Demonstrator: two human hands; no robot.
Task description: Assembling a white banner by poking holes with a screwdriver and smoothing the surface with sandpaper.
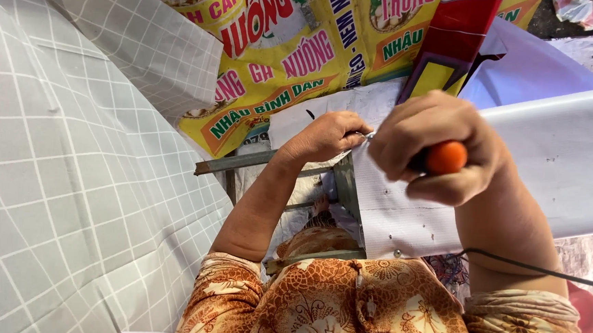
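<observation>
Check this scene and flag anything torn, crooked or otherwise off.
The white sheet stretched over the metal frame is peppered with small holes near its lower edge and creased. The right hand grips an orange-handled tool at it; the left hand pins its edge. Nothing looks spilled.

Metal frame [242, 162] carries the work: white sheet [557, 169] lies across it, edge over the bars. Under and around, on the floor: checked grey sheet [68, 194] at left, yellow banner [282, 63] beyond frame.
</observation>
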